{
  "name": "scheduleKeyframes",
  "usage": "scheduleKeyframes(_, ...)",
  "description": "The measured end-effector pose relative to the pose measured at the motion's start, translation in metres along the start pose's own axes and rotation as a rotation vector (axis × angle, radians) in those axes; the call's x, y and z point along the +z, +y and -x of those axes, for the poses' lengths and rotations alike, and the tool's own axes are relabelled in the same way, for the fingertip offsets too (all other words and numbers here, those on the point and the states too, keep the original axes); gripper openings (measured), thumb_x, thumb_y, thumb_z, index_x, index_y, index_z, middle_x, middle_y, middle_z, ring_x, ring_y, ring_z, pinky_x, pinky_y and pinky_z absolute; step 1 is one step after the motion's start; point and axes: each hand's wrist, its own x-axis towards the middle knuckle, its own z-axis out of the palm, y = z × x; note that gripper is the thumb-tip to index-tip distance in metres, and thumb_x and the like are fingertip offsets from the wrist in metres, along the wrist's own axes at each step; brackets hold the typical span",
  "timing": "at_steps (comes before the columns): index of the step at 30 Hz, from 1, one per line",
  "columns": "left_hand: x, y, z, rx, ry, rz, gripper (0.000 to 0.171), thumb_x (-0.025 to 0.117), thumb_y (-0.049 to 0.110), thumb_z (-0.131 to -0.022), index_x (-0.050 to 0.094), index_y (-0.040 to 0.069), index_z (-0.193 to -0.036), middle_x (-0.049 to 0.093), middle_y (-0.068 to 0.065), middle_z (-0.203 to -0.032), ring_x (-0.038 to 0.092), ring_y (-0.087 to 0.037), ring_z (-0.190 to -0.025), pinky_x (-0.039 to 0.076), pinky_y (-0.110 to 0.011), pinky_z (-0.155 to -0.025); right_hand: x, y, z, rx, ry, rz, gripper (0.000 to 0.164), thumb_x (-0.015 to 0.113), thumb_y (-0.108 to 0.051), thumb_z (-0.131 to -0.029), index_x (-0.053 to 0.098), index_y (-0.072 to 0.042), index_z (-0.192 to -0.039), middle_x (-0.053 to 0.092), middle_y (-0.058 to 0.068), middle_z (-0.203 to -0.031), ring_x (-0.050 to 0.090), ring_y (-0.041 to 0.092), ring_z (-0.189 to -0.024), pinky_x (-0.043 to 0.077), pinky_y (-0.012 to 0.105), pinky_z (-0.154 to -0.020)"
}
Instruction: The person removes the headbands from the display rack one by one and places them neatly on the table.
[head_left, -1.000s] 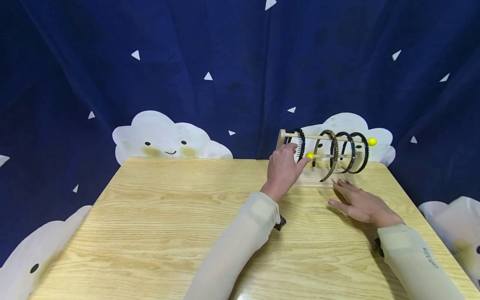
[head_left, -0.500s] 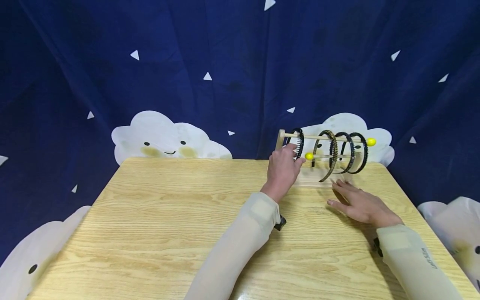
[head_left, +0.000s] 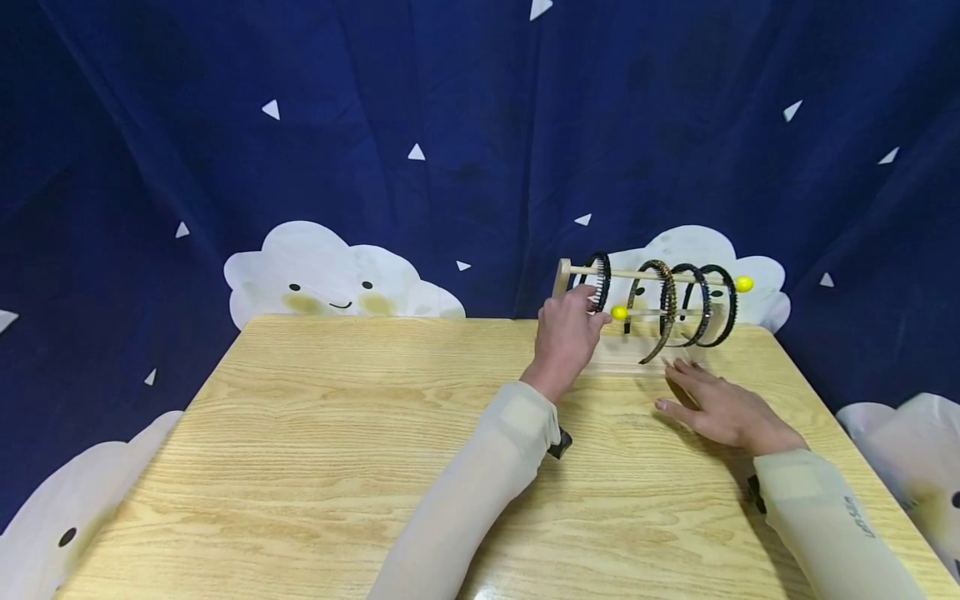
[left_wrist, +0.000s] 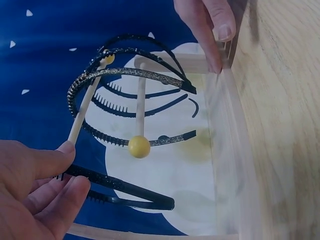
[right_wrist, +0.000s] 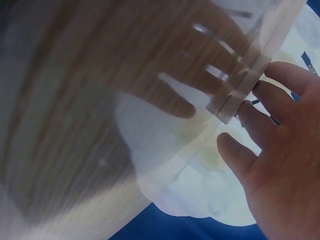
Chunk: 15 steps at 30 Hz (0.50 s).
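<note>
Currently pinching a black headband [left_wrist: 122,186] between the thumb and bent fingers of the left hand [head_left: 564,337], near the left end of a pale wooden rack [head_left: 622,348]. Holding that headband with its arch looping over the upper rod [head_left: 630,273], close to the left upright [head_left: 561,277], and showing comb teeth along its inner face. Laying the right hand [head_left: 731,410] palm down, low beside the right part of the rack, on straight, parted fingers, free of any hold. Touching the front edge of the rack's base [head_left: 622,369] with fingertips [left_wrist: 215,64], judging by the wrist views. Facing also a gold-flecked headband [left_wrist: 127,73] and two more black headbands [head_left: 735,302], all hanging over the upper rod, grouped near one another and apart from the pinched one. Placing the left hand, as seen from the head, just left of a yellow ball [head_left: 619,313] capping the lower rod [left_wrist: 141,110]; seeing another yellow ball [head_left: 744,284] at the right end of the upper rod. Wearing pale sleeves [head_left: 465,500], stretching over a wood-grained table [head_left: 337,433], with lettering [head_left: 858,518] on the right one. Working before a dark blue curtain [head_left: 360,167] bearing white clouds [head_left: 315,267] and small white triangles [head_left: 271,110].
</note>
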Motion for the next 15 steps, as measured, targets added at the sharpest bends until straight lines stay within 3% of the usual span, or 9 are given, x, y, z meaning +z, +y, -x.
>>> scheduleKeyframes(15,-0.0104,0.0025,-0.0019,0.051,0.021,0.035,0.037,0.08,0.024,-0.089,0.072,0.01,-0.122,0.076,-0.002,-0.099,0.072,-0.013,-0.088,0.057,-0.028,-0.08,-0.0002,0.0007,-0.0011,0.011,-0.008,-0.005,0.088,0.042,-0.07,-0.097,0.037,-0.004,-0.155,0.028,0.025,-0.159,0.025,0.048,-0.144,0.037,0.073,-0.097)
